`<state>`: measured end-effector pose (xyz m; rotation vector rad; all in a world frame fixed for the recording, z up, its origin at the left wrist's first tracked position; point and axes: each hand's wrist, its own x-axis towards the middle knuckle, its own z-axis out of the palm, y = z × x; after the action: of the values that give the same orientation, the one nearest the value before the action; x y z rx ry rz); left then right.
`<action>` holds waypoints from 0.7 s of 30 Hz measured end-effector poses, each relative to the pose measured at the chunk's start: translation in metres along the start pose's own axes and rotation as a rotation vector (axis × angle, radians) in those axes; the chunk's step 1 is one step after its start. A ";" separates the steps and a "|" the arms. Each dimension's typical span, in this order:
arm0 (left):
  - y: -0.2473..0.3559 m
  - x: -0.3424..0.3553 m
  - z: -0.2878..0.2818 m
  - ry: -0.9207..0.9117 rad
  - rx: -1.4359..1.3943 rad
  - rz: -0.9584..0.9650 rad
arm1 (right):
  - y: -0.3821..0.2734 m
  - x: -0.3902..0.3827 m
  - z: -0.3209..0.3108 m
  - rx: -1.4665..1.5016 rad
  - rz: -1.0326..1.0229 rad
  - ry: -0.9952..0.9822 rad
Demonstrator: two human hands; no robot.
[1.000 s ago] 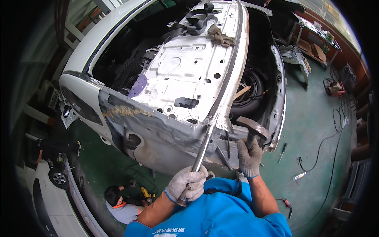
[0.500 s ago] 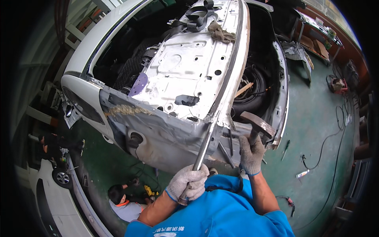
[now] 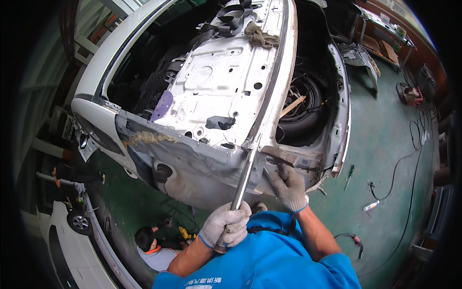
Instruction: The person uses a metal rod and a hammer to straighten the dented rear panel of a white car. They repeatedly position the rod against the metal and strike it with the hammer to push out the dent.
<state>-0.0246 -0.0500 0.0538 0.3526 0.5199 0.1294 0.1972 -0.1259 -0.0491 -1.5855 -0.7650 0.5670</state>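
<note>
My left hand (image 3: 225, 224), in a grey-white knit glove, is closed around the lower part of a shiny metal bar (image 3: 244, 179). The bar slants up and away; its far end meets the body panel at the corner of the white sheet-metal panel (image 3: 219, 102). A glove of the same kind covers my right hand (image 3: 289, 189), wrapped round the handle of a hammer (image 3: 280, 155). Its rusty-brown head is close to the right of the bar's upper end; whether they touch, I cannot tell. The stripped white car body (image 3: 166, 144) spreads out before me.
A spare tyre (image 3: 305, 132) and a wooden stick (image 3: 292, 107) lie in the open rear well. A work glove (image 3: 261, 36) rests on the white panel. A co-worker (image 3: 153, 246) is low at the left, by a yellow power tool (image 3: 185, 233). Cables (image 3: 398, 168) cross the green floor.
The hammer in my right hand has come down and left, from above the rear corner to beside the bar. My left hand still grips the bar. The view has shifted slightly.
</note>
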 end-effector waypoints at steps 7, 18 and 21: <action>-0.001 0.000 0.000 -0.013 -0.030 -0.007 | 0.008 -0.004 -0.001 -0.068 0.060 -0.106; -0.001 0.000 0.002 0.012 0.013 0.003 | 0.009 -0.001 -0.032 -0.227 -0.074 0.035; 0.000 0.000 0.002 0.017 0.010 -0.012 | 0.008 -0.002 -0.031 -0.285 -0.064 -0.038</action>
<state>-0.0237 -0.0505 0.0559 0.3582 0.5397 0.1181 0.2198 -0.1479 -0.0520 -1.8080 -0.9549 0.4572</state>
